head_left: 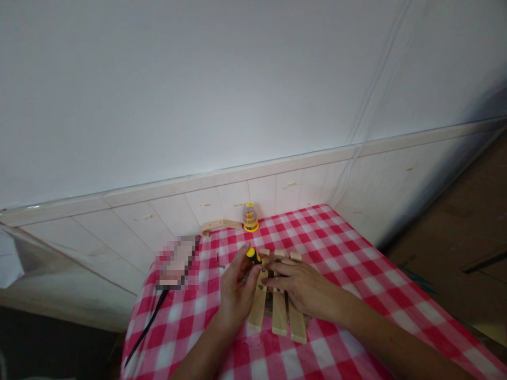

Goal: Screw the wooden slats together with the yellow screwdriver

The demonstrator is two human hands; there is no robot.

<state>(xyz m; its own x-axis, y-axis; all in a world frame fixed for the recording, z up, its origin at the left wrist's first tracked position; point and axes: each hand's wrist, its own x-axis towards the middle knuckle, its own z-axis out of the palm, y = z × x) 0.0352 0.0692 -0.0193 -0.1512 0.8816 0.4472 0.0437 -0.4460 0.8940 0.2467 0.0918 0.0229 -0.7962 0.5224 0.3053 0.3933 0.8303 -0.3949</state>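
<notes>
My left hand (240, 285) is closed around a short screwdriver with a yellow and black handle (254, 256), tilted over the wooden slats. Its tip is hidden by my fingers. My right hand (303, 285) lies with fingers stretched over the slatted wooden piece (279, 314), pressing on it near the screwdriver. Three pale slats run side by side, with dark screw heads (261, 287) showing in them. The far part of the piece is partly covered by both hands.
A clear container with yellow base and cap (250, 219) stands by the wall, beside a curved wooden part (222, 225). Loose screws (217, 258) lie left of my left hand. A blurred-out flat object (178, 264) with a black strap sits on the checkered tablecloth (340, 348).
</notes>
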